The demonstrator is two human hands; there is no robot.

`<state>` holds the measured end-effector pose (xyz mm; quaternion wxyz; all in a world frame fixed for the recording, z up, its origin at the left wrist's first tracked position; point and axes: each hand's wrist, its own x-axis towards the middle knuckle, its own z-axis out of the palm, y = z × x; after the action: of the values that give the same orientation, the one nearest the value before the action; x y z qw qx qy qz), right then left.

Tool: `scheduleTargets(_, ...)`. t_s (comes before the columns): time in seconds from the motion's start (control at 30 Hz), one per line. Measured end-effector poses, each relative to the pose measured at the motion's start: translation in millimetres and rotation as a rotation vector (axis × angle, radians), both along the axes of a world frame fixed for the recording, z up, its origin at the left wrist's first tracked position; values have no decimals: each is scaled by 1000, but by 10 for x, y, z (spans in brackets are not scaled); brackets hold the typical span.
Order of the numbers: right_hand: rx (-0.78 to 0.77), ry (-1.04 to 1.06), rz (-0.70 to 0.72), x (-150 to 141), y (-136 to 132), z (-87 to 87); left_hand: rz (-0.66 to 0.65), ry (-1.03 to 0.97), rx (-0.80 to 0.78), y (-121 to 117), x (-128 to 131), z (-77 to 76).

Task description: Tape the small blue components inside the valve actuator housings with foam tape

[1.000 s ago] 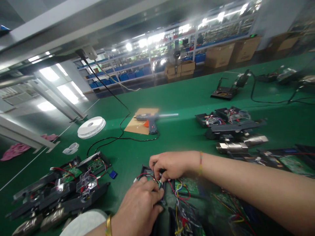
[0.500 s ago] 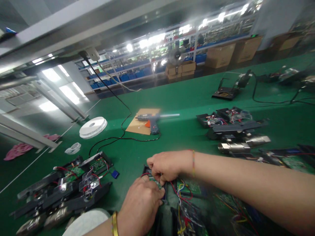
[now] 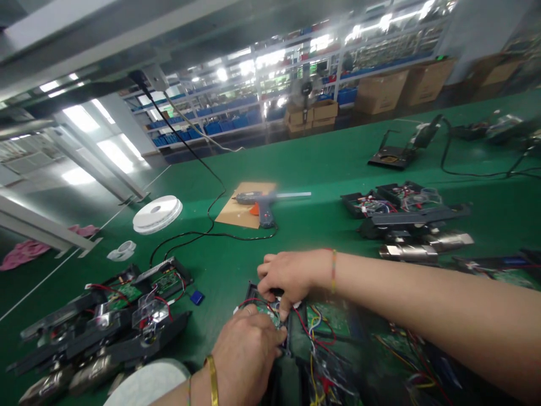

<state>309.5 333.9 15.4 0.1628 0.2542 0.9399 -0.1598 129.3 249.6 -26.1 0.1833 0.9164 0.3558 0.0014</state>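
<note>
A black open device housing [image 3: 291, 361] with a green circuit board [image 3: 329, 318] and red, yellow and blue wires [image 3: 315, 338] lies on the green table in front of me. My left hand [image 3: 247, 355], a gold bangle on its wrist, curls its fingers over the housing's near left end. My right hand [image 3: 287, 276], with a bead bracelet at the wrist, reaches in from the right and pinches at the wires and a small white part at the housing's far end. What the fingertips hold is hidden.
Several similar black housings with boards [image 3: 105, 318] are piled at left, others [image 3: 401, 211] at right with metal tubes [image 3: 426, 245]. A glue gun [image 3: 264, 203] lies on cardboard [image 3: 243, 211], its black cord [image 3: 203, 234] crossing the table. White tape rolls [image 3: 157, 214] sit far left.
My right hand has shifted slightly right and its fingers pressed lower into the wires. The left hand stays on the housing. The view has tilted a little.
</note>
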Motion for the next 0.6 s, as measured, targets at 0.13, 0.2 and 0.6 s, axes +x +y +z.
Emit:
scheduleTargets(0.13,58,-33,35,-63,4,45,19,48,-61,23,16,65)
scheduleTargets(0.2,91,-51,60,-83,-2,54,22,73,-79,23,30,99)
scheduleTargets(0.6,5,165,-157,56,-102,191,47,-225,-67,-1,-372,545)
